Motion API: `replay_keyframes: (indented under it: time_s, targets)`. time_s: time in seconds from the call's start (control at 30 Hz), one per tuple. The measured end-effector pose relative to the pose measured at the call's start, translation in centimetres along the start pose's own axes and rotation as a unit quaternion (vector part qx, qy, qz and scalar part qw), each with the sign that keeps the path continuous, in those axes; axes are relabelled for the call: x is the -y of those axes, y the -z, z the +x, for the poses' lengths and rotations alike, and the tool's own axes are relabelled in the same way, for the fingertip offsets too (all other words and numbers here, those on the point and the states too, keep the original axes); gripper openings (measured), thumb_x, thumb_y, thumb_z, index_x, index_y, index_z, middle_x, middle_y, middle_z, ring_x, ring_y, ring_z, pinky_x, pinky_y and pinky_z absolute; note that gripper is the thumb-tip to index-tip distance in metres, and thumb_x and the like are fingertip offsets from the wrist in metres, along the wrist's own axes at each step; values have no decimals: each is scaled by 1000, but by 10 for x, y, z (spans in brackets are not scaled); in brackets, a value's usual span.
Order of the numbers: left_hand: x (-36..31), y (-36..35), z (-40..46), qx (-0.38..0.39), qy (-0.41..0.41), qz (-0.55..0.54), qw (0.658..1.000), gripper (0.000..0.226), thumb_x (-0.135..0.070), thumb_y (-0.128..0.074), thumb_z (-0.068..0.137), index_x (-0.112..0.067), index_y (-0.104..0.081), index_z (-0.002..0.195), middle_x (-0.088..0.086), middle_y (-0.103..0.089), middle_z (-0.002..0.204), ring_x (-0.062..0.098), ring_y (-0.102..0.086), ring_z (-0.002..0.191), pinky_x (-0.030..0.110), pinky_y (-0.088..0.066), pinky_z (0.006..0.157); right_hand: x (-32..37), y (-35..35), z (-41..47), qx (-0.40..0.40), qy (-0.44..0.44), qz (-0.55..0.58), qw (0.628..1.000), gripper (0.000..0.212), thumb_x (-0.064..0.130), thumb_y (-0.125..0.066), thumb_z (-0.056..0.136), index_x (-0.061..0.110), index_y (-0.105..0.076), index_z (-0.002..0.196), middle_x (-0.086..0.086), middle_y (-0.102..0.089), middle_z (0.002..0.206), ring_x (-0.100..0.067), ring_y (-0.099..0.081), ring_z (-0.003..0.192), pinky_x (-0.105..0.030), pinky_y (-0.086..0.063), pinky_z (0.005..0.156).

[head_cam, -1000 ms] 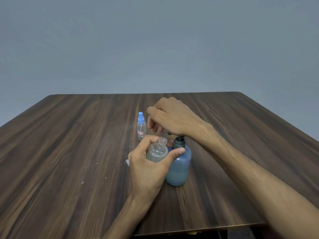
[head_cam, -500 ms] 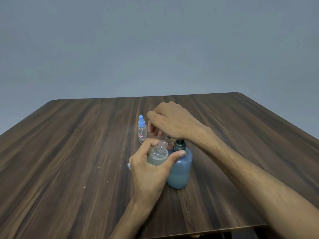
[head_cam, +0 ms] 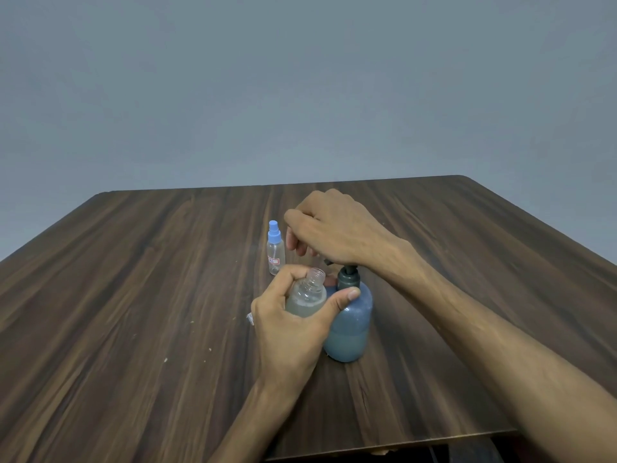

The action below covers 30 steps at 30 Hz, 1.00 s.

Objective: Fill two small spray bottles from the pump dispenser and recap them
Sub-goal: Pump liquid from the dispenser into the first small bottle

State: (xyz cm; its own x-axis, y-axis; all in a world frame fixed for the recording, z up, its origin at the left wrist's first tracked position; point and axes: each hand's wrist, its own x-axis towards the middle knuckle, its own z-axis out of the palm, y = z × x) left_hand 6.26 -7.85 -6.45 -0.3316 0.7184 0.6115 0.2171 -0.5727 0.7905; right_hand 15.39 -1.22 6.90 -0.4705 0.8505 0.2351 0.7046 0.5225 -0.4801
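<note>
My left hand (head_cam: 287, 325) grips the open spray bottle (head_cam: 309, 295); right hand (head_cam: 334, 235) curls over the pump dispenser (head_cam: 349, 324) mid-tabletop. If the neck drifts off the spout, soap probably spills.

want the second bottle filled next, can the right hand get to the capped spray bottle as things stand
Probably yes: the capped spray bottle stands free just beside the right hand, nothing between. The hand must first leave the pump dispenser.

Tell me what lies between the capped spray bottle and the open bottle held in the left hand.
In the head view, only bare table shows between the capped spray bottle and the open bottle; the left hand's fingertips border it.
</note>
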Motion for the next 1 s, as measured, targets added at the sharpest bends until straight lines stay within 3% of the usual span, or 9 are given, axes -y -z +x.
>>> replay_keyframes:
  time_s: [0.27, 0.47, 0.63, 0.73, 0.83, 1.0]
  targets:
    - [0, 0, 0, -2, -1, 11, 1000, 38, -47, -96, 73, -22, -72, 89, -1, -78, 86, 23, -76, 81, 38, -62, 73, -1, -5, -1, 13, -8, -5, 1000, 44, 32, -45, 97, 19, -78, 70, 8, -78, 70, -15, -74, 73, -39, -60, 83]
    - [-1, 0, -1, 0, 3, -2, 1000, 35, -46, -96, 73, -26, -71, 88, -4, -78, 87, 18, -77, 82, 27, -59, 75, -2, 0, 0, -4, -5, 19, 1000, 43, 34, -44, 94, 19, -78, 72, 9, -78, 69, -15, -75, 66, -35, -57, 71]
    - [1, 0, 0, -4, 5, -1, 1000, 36, -45, -97, 72, -25, -71, 87, -2, -78, 85, 18, -76, 78, 31, -60, 73, -1, -5, -2, 17, -12, 13, 1000, 44, 32, -44, 95, 18, -78, 70, 10, -78, 70, -12, -73, 70, -40, -60, 84]
    - [-1, 0, -1, -2, 4, -4, 1000, 36, -45, -97, 73, -23, -72, 88, -1, -78, 85, 21, -77, 80, 34, -61, 74, 0, -2, -3, 1, -6, 2, 1000, 43, 31, -46, 96, 17, -78, 71, 6, -79, 70, -17, -74, 72, -42, -61, 84]
    - [-2, 0, -1, -3, 5, -4, 1000, 36, -45, -97, 72, -24, -72, 88, -3, -79, 87, 19, -77, 82, 27, -60, 74, 0, 1, -1, -18, 1, 0, 1000, 44, 33, -45, 95, 14, -79, 75, 2, -79, 73, -22, -74, 74, -44, -62, 82]
    - [0, -1, 0, -5, 9, 2, 1000, 37, -46, -97, 71, -24, -71, 87, -1, -77, 84, 19, -75, 78, 31, -60, 72, -1, -6, -2, 12, -16, 4, 1000, 44, 32, -45, 96, 18, -77, 69, 8, -78, 68, -15, -73, 72, -41, -60, 85]
